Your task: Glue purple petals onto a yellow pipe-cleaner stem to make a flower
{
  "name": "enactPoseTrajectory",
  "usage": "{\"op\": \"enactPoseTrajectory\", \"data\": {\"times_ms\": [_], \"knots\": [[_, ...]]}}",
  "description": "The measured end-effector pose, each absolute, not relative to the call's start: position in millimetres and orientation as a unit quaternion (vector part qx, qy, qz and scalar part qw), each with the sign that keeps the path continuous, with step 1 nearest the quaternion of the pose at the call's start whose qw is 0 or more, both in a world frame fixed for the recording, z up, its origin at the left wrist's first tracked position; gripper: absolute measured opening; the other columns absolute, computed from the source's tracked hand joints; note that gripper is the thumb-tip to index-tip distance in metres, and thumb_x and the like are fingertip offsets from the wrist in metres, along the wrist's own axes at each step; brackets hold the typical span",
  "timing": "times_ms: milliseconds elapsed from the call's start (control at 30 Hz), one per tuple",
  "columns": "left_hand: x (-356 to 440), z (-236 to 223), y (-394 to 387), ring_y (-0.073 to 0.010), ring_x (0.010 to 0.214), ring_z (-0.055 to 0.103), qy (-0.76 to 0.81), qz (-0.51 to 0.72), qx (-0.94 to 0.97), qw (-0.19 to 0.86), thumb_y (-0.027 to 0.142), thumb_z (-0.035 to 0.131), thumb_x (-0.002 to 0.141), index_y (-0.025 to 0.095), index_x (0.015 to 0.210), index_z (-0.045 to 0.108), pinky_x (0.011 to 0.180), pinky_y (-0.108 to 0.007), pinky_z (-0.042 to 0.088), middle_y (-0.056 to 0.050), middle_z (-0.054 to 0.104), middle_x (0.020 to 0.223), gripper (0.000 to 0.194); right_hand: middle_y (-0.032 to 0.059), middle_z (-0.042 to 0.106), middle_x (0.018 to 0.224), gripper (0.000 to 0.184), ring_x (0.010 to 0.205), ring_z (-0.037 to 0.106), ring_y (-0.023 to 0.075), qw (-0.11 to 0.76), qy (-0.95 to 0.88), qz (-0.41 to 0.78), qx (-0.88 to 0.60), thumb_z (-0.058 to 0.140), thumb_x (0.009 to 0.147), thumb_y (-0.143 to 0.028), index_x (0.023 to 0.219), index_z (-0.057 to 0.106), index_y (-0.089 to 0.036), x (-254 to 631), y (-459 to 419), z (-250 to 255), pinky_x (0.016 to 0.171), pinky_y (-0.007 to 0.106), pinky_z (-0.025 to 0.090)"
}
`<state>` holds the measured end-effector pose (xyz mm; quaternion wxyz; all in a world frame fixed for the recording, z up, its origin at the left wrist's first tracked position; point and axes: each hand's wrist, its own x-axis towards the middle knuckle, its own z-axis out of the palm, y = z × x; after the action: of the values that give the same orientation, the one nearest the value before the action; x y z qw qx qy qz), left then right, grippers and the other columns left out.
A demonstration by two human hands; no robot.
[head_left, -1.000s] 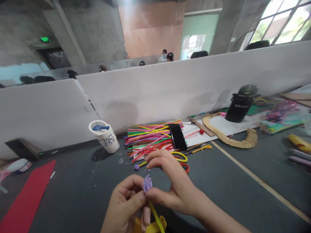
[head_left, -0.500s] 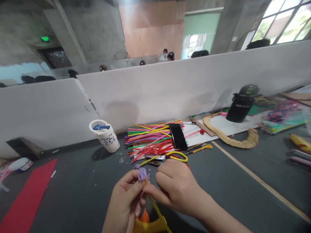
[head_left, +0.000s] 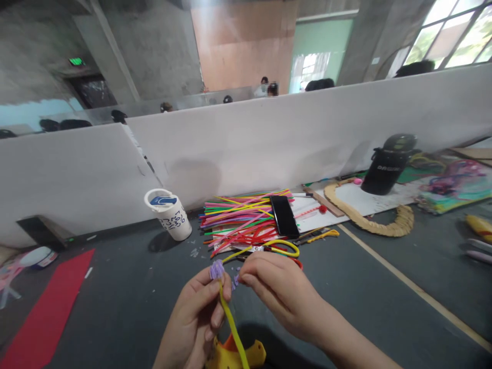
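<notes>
Pinching the purple tuft [head_left: 217,269] are the left fingers [head_left: 208,294], right fingers [head_left: 255,271] pressed together nearby.

One head cam here, sat up above and behind the left hand [head_left: 198,312] and right hand [head_left: 288,297], facing forward and down over them. Hands are pretty close, low and central, with the tabletop [head_left: 126,302] around them and the white partition [head_left: 249,146] beyond.
</notes>
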<state>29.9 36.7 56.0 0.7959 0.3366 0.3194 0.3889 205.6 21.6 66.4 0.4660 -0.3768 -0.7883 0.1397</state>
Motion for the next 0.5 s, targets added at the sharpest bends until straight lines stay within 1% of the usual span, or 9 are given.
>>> {"op": "enactPoseTrajectory", "data": {"times_ms": [100, 167, 233, 267, 333, 400, 500], "knots": [[29.4, 57.9, 38.7, 0.0008, 0.033, 0.013, 0.292, 0.375, 0.331, 0.815, 0.034, 0.074, 0.078, 0.014, 0.064, 0.066, 0.034, -0.011, 0.018, 0.011, 0.033, 0.040, 0.026, -0.0023, 0.046, 0.060, 0.040, 0.055, 0.043, 0.0114, 0.466, -0.782, 0.104, -0.401, 0.036, 0.102, -0.028, 0.063, 0.044, -0.020, 201.6, 22.7, 62.7, 0.053, 0.024, 0.034], [29.8, 59.0, 39.8, 0.0019, 0.032, 0.007, 0.274, 0.360, 0.320, 0.832, 0.035, 0.076, 0.077, 0.014, 0.064, 0.065, 0.032, -0.011, 0.015, 0.013, 0.030, 0.040, 0.027, -0.0049, 0.036, 0.054, 0.047, 0.050, 0.035, 0.0101, 0.473, -0.771, 0.093, -0.416, 0.036, 0.101, -0.031, 0.056, 0.033, -0.021, 199.4, 24.4, 60.0, 0.049, 0.025, 0.028], [30.4, 59.8, 40.2, 0.0029, 0.032, 0.007, 0.268, 0.351, 0.306, 0.843, 0.035, 0.077, 0.076, 0.014, 0.063, 0.064, 0.031, -0.011, 0.013, 0.012, 0.035, 0.044, 0.028, -0.0063, 0.029, 0.052, 0.050, 0.047, 0.030, 0.0090, 0.471, -0.760, 0.104, -0.436, 0.037, 0.101, -0.034, 0.054, 0.026, -0.021, 198.7, 26.9, 58.3, 0.047, 0.025, 0.024], [30.8, 60.1, 40.3, 0.0033, 0.032, 0.007, 0.271, 0.350, 0.299, 0.845, 0.036, 0.078, 0.075, 0.013, 0.063, 0.064, 0.031, -0.011, 0.013, 0.011, 0.038, 0.047, 0.029, -0.0065, 0.029, 0.051, 0.050, 0.046, 0.030, 0.0087, 0.467, -0.754, 0.110, -0.449, 0.037, 0.101, -0.034, 0.054, 0.025, -0.021, 199.2, 28.2, 58.1, 0.046, 0.024, 0.024], [31.1, 60.3, 40.5, 0.0038, 0.032, 0.008, 0.284, 0.353, 0.295, 0.841, 0.036, 0.079, 0.073, 0.013, 0.063, 0.062, 0.030, -0.011, 0.014, 0.011, 0.041, 0.051, 0.030, -0.0059, 0.035, 0.051, 0.049, 0.047, 0.034, 0.0088, 0.450, -0.746, 0.121, -0.476, 0.036, 0.101, -0.034, 0.054, 0.030, -0.021, 201.7, 30.8, 59.0, 0.046, 0.023, 0.026], [30.5, 60.1, 41.7, 0.0035, 0.034, 0.010, 0.305, 0.366, 0.308, 0.823, 0.037, 0.080, 0.071, 0.013, 0.063, 0.062, 0.031, -0.010, 0.016, 0.010, 0.041, 0.052, 0.032, -0.0042, 0.045, 0.054, 0.044, 0.050, 0.042, 0.0098, 0.422, -0.744, 0.130, -0.502, 0.037, 0.100, -0.030, 0.057, 0.040, -0.020, 205.6, 33.0, 60.8, 0.048, 0.022, 0.030], [26.7, 59.2, 47.0, 0.0031, 0.036, 0.015, 0.334, 0.400, 0.335, 0.785, 0.035, 0.082, 0.069, 0.012, 0.065, 0.063, 0.032, -0.009, 0.021, 0.008, 0.047, 0.055, 0.030, -0.0019, 0.055, 0.061, 0.032, 0.056, 0.050, 0.0116, 0.367, -0.749, 0.133, -0.536, 0.046, 0.096, -0.023, 0.064, 0.051, -0.019, 209.9, 36.2, 60.9, 0.052, 0.021, 0.034]]}}
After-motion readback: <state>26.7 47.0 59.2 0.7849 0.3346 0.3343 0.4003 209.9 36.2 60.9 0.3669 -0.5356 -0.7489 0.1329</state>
